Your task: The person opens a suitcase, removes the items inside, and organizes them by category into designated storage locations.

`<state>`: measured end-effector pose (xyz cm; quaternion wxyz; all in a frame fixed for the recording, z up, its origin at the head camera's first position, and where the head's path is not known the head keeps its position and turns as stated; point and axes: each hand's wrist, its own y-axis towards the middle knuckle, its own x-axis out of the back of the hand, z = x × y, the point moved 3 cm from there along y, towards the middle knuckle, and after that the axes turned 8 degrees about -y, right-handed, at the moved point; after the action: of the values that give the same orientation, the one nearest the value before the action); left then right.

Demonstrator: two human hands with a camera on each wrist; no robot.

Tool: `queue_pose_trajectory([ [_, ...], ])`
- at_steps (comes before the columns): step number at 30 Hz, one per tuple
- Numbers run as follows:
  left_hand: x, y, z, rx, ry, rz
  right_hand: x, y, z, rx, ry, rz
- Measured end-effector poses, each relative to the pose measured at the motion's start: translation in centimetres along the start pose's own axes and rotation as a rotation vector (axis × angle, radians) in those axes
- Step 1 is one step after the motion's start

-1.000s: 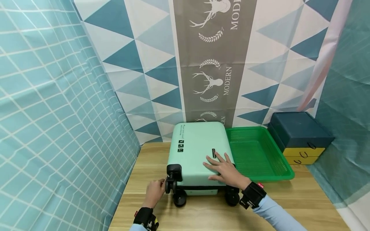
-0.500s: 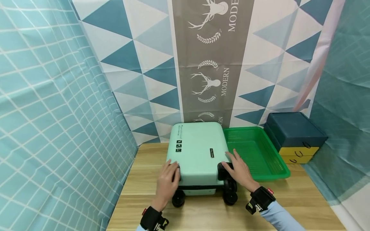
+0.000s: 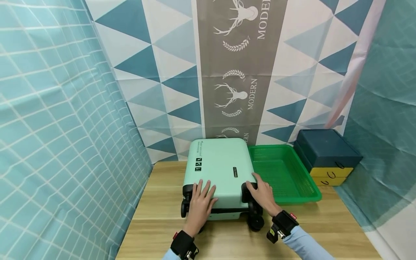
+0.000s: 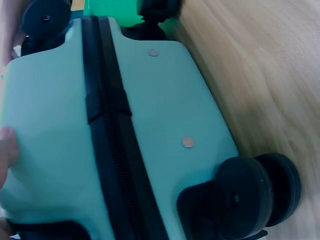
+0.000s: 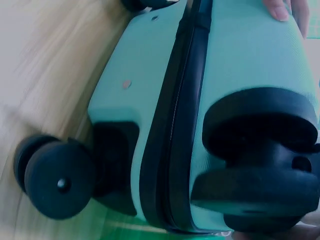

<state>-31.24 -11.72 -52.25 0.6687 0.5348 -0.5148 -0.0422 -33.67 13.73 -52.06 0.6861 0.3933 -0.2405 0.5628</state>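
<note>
The left hand (image 3: 200,207) has moved inward from the case's front-left corner and rests, fingers spread, on the mint suitcase (image 3: 221,162), which lies flat at the frame's lower middle. The right hand (image 3: 264,195) stays at the black corner guard (image 3: 246,197); whether its fingers grip, I cannot tell. The case seems steadied from both sides.

Head cam: L grip (image 3: 199,207) mostly hides lwr L wheel (image 4: 243,197); fine txt (image 3: 199,147) illegible.
</note>
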Motion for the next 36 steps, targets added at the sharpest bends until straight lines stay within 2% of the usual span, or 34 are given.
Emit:
queue_pose_trajectory([
  [2,0.1,0.0,0.2,-0.012,0.007,-0.033,0.2,0.0,0.4,-0.007,-0.009,-0.011],
  [5,0.3,-0.3,0.8,-0.011,-0.027,-0.081,0.7,0.1,1.4,0.024,-0.035,-0.051],
  [9,-4.1,-3.7,5.7,0.015,-0.026,-0.156,1.8,0.6,4.0,0.106,-0.040,-0.100],
  [12,-6.9,-6.3,9.5,0.058,0.009,-0.199,2.6,1.4,6.2,0.194,0.011,-0.110],
  [13,-5.8,-5.9,9.2,0.066,-0.004,-0.212,1.3,2.6,5.5,0.253,0.059,-0.108],
  [16,-2.1,-4.6,8.3,0.087,-0.076,-0.251,2.4,3.2,8.7,0.339,0.123,-0.097],
  [19,2.5,-2.7,6.5,0.118,-0.169,-0.277,3.5,3.4,12.5,0.416,0.147,-0.076],
  [20,3.1,-2.7,6.7,0.146,-0.192,-0.275,5.4,2.5,15.3,0.417,0.125,-0.073],
  [23,5.3,-3.0,6.7,0.277,-0.239,-0.242,5.4,2.7,18.5,0.527,0.153,-0.055],
  [25,6.1,-3.8,7.1,0.358,-0.243,-0.225,5.1,2.7,20.4,0.613,0.162,-0.053],
  [27,6.8,-4.6,7.2,0.383,-0.241,-0.233,4.5,2.7,22.1,0.703,0.136,-0.073],
  [30,7.5,-5.3,6.7,0.302,-0.177,-0.287,3.4,2.7,24.3,0.832,0.044,-0.138],
  [32,7.6,-5.4,6.3,0.254,-0.082,-0.318,2.7,2.6,25.4,0.894,-0.024,-0.199],
  [34,7.6,-5.3,6.1,0.241,0.012,-0.344,2.3,2.6,26.0,0.936,-0.066,-0.264],
  [36,7.8,-5.2,6.2,0.270,0.071,-0.353,1.8,2.6,25.7,0.952,-0.094,-0.323],
])
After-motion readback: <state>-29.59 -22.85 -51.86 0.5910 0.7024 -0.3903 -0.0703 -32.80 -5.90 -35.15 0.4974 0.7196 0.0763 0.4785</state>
